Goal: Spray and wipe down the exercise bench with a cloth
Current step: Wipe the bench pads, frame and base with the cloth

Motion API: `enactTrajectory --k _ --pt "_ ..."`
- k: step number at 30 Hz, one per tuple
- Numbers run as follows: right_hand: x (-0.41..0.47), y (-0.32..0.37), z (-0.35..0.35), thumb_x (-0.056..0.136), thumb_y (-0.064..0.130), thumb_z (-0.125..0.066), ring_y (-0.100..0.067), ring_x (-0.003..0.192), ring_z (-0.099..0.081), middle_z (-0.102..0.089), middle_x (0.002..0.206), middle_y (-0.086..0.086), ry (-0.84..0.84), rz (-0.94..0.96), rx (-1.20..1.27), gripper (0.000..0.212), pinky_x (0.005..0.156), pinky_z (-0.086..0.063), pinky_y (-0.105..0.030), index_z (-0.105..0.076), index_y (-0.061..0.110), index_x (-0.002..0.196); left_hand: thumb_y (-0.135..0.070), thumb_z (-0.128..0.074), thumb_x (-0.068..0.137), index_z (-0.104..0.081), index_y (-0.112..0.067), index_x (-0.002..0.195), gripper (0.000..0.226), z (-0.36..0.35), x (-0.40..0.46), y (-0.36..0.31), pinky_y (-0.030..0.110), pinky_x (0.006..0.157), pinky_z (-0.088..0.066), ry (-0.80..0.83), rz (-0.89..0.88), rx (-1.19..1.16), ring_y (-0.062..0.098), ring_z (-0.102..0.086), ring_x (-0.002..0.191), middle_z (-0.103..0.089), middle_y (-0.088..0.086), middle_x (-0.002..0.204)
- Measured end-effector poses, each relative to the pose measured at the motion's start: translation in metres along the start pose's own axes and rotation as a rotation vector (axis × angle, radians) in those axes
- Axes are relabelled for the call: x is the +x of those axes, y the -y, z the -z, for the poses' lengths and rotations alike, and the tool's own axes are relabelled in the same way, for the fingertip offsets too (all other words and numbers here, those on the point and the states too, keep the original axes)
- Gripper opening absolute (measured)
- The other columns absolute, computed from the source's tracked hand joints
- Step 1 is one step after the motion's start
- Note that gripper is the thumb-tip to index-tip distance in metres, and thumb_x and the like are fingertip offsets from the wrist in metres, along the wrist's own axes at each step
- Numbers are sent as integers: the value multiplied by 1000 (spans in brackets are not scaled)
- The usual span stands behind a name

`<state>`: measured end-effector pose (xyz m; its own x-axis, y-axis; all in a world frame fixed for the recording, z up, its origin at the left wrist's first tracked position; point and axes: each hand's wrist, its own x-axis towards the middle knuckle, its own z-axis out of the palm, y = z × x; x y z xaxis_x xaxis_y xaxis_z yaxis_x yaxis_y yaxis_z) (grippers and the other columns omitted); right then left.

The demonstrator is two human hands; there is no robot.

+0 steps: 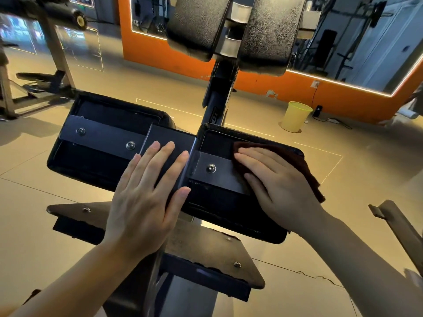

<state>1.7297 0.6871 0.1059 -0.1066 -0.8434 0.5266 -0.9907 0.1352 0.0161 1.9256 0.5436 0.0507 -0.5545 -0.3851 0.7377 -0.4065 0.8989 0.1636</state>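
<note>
The exercise bench (pixel 96 145) fills the middle of the view: two black pads seen from their backs, joined by a dark metal bracket with bolts. My left hand (pixel 146 197) lies flat with straight fingers on the bracket's centre block. My right hand (pixel 274 186) presses a dark brown cloth (pixel 299 161) flat against the back of the right pad, fingers straight and pointing left. Two more black padded cushions (pixel 263 30) stand higher up on the bench's central post. No spray bottle is in view.
A metal footplate (pixel 206 248) with bolts sits below my hands. A yellow bin (pixel 295 116) stands on the tiled floor by the orange wall with mirrors. Another machine's frame (pixel 55 53) is at the left, and a metal bar (pixel 398 225) at the right edge.
</note>
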Motion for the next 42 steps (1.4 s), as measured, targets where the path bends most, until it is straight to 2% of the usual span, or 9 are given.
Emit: enactTrajectory --k 3,6,9,11,18,23,31,37,42 --pt "30 14 -7 99 34 -29 -15 131 -48 -57 138 0 44 54 -31 49 110 -27 -22 -56 15 135 -43 -25 102 -34 -16 146 52 -1 0 1 43 117 -19 -10 0 -8 27 -29 142 -40 13 149" --pt "49 29 -14 98 38 -26 -19 134 -46 -55 141 -4 116 87 -43 54 113 -24 -26 -56 13 135 -38 -32 100 -37 -15 145 50 1 -1 1 44 117 -21 -12 7 -31 26 -30 142 -40 13 149" --pt "36 19 -12 97 53 -31 -15 144 -32 -39 153 0 178 145 -209 62 118 -11 -30 -39 18 148 -35 -36 97 -38 -15 145 52 2 -2 1 42 117 -19 2 10 -44 24 -28 143 -39 10 151" --pt "13 5 -7 93 63 -35 -16 146 -26 -33 157 0 193 137 -312 73 120 -12 -35 -31 19 152 -36 -37 96 -38 -15 145 53 4 -1 1 42 117 -17 8 8 -53 24 -27 143 -38 10 151" --pt "-47 -37 9 100 34 -39 -19 139 -40 -48 146 -2 -8 95 -31 47 116 -28 -36 -49 15 141 -36 -34 97 -38 -15 145 52 2 -1 -1 42 117 -18 -5 29 -57 24 -27 143 -39 11 151" --pt "-37 -16 -2 98 34 -38 -9 135 -41 -53 138 5 -128 -81 172 44 119 -18 -20 -58 15 132 -36 -34 97 -42 -14 143 51 2 0 0 45 115 -20 -14 33 -61 26 -29 142 -40 12 149" --pt "-19 4 -16 100 33 -40 -19 133 -48 -56 138 -4 -147 63 -61 42 116 -28 -34 -59 14 132 -36 -32 98 -42 -14 143 51 3 0 -1 44 116 -19 -7 36 -90 24 -28 142 -39 10 150" --pt "-76 -16 -16 96 16 -51 -25 133 -46 -52 138 -9 -183 234 -205 38 112 -35 -50 -52 10 133 -31 -33 97 -42 -13 143 50 3 -1 -2 45 116 -20 -9 41 -89 25 -28 143 -39 11 150" --pt "-72 24 -47 94 7 -49 -27 132 -48 -56 137 -14 -128 282 -224 37 119 -24 -42 -59 4 129 -27 -33 96 -43 -12 143 50 3 0 -3 46 116 -20 -16 51 -84 25 -29 143 -39 11 150"
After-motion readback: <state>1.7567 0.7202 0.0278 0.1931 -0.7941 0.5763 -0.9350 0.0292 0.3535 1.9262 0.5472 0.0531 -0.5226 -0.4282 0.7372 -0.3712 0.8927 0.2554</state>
